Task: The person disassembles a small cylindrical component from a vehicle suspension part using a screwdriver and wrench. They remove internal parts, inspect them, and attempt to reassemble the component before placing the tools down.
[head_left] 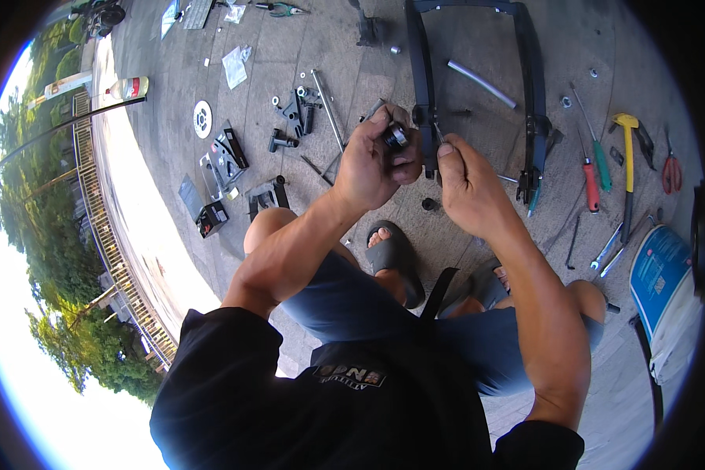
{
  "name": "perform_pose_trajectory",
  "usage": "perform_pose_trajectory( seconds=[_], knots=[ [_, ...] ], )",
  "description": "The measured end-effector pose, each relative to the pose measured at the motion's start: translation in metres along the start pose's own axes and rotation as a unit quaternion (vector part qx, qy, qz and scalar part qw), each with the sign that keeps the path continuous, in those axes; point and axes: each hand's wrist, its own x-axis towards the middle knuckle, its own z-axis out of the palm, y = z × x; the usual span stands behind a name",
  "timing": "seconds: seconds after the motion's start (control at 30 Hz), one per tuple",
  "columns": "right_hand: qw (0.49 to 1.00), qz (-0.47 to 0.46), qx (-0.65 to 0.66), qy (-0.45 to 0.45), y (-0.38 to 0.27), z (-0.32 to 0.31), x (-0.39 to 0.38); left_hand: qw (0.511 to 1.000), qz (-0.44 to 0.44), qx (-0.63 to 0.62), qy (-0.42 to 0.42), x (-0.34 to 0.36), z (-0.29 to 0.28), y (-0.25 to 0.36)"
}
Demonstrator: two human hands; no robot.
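1. At 12 o'clock, the left hand is curled, fingers bent round a small black part with a silvery band, near the frame's left leg.
2. At 2 o'clock, the right hand is closed in a pinch, thumb against finger, on what looks like a thin metal pin, mostly hidden.
3. At 1 o'clock, a black frame with two long legs lies just beyond the hands. The work seems partway: the frame's main body is joined, yet the black part is off it, in the hand.
4. Other pieces remain loose: a silvery tube between the legs, a black ring below them, and black brackets at 11 o'clock.
5. The surface is grey paving. Between 2 and 3 o'clock lie a yellow-handled hammer, red and green screwdrivers and red-handled pliers; a blue-and-white bag sits at 3.
6. The setting is outdoors: at 9 o'clock, a railing curves past bright ground, with trees beyond.
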Motion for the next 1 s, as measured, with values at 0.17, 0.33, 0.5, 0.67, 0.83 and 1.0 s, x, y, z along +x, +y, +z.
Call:
perform_pose_trajectory(
  seconds=[0.17, 0.33, 0.5, 0.67, 0.83, 1.0],
  knots=[
    [1.000, -0.001, 0.004, 0.017, 0.000, -0.006, 0.000, 0.989, 0.079, 0.112, 0.047, 0.002, 0.007, -0.001],
    [0.993, -0.090, -0.007, 0.079, 0.000, -0.006, 0.002, 0.995, 0.040, 0.083, -0.026, 0.003, 0.009, 0.004],
    [0.998, -0.017, 0.044, 0.036, -0.005, -0.010, 0.004, 0.997, 0.011, 0.032, -0.071, 0.001, 0.009, 0.004],
    [0.994, -0.096, -0.034, 0.050, -0.011, -0.014, 0.000, 0.997, -0.004, 0.020, -0.071, 0.000, 0.006, 0.007],
    [0.991, -0.093, -0.091, 0.019, -0.016, -0.010, -0.001, 1.000, 0.025, 0.007, 0.011, 0.004, 0.006, 0.010],
    [0.985, -0.087, -0.149, -0.017, -0.019, -0.003, 0.003, 0.997, 0.022, -0.003, 0.073, 0.003, 0.005, 0.008]
  ],
)
